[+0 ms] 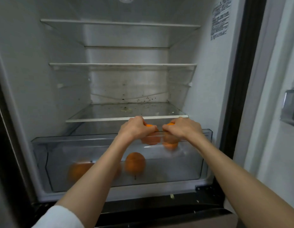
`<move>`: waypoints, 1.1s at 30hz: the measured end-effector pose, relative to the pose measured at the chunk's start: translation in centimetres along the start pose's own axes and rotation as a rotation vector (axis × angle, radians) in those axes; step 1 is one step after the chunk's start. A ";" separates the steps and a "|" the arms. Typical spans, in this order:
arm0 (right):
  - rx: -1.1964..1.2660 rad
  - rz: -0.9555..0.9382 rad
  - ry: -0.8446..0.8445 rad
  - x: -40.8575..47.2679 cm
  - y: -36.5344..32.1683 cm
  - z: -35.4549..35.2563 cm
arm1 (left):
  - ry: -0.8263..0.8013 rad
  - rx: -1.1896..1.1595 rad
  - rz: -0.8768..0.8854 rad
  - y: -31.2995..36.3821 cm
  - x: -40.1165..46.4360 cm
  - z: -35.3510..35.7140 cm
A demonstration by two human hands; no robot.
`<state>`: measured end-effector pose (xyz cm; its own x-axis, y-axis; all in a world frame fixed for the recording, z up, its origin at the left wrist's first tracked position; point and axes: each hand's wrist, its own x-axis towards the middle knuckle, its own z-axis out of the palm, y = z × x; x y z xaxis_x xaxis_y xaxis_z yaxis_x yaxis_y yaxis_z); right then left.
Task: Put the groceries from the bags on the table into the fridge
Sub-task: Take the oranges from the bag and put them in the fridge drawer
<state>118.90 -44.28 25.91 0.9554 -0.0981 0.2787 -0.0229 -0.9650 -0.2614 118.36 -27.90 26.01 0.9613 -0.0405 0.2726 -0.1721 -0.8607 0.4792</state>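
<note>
- Both hands reach into the open fridge (27, 79), side by side just above the front rim of the clear crisper drawer (77, 142) at the bottom.
- The left hand (136, 129) is curled over an orange (150, 140); a strip of peel shows by the fingers and the rest of the fruit shows through the drawer's wall below the knuckles.
- The right hand (184, 129) is likewise curled over a second orange (170, 142), which hangs just beside the first, near the drawer's right end.
- The two held fruits are close together; whether they touch cannot be told.
- Lower down, inside the drawer, a third orange (134, 163) lies near the middle, and a blurred fourth orange (78, 170) lies to its left, partly behind the left forearm.
- The fruits are round, so no long axis or heading can be read.
- Above the hands sits the lowest glass shelf (126, 111), speckled with crumbs.
</note>
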 end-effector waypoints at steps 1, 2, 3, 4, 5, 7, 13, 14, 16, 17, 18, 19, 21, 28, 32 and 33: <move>-0.030 -0.006 -0.014 0.1 0.0 0.1 | 0.003 0.027 -0.011 0.0 0.0 0.0; -0.052 -0.010 -0.021 0.2 0.1 0.1 | 0.010 0.049 -0.016 0.0 0.0 0.1; -0.067 -0.012 -0.023 0.2 0.1 0.0 | 0.024 0.064 -0.020 0.0 0.0 0.1; -0.078 -0.012 -0.023 0.1 0.1 0.0 | 0.046 0.077 -0.023 0.1 -0.2 0.1; -0.086 -0.013 -0.024 0.1 0.1 0.0 | 0.068 0.092 -0.027 0.2 -0.3 0.2; -0.096 -0.013 -0.022 -0.2 0.1 0.0 | 0.102 0.127 -0.022 0.3 -0.7 0.3; -0.101 -0.132 0.223 -3.1 0.6 0.7 | 0.290 0.253 0.126 0.5 -3.3 0.5; -0.106 -0.188 0.338 -3.9 1.0 1.3 | 0.374 0.286 0.197 0.1 -4.0 0.9; -0.034 -0.278 0.505 -5.3 1.8 2.8 | 0.514 0.325 0.348 -1.3 -5.4 1.9; 0.035 -0.313 0.533 -5.9 2.3 3.5 | 0.542 0.325 0.394 -2.1 -6.1 2.5; 0.089 -0.345 0.552 -6.3 2.7 4.0 | 0.554 0.311 0.422 -3.0 -6.7 2.9; 0.113 -0.364 0.566 -6.7 3.0 4.4 | 0.550 0.300 0.422 -3.8 -7.3 3.3; 0.111 -0.378 0.604 -7.4 3.1 5.1 | 0.560 0.293 0.355 -5.1 -8.5 3.5; 0.053 -0.465 0.698 -8.9 2.0 7.5 | 0.659 0.353 0.304 -7.4 -10.3 3.2; 0.038 -0.475 0.719 -8.4 2.2 8.2 | 0.717 0.306 0.298 -7.3 -9.7 3.7; 0.045 -0.479 0.724 -8.2 2.2 8.3 | 0.725 0.313 0.298 -7.3 -9.5 3.8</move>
<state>113.50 -43.58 15.42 0.4360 0.1708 0.8836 0.3600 -0.9329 0.0026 111.34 -23.14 16.69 0.4907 -0.0443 0.8702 -0.2267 -0.9708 0.0784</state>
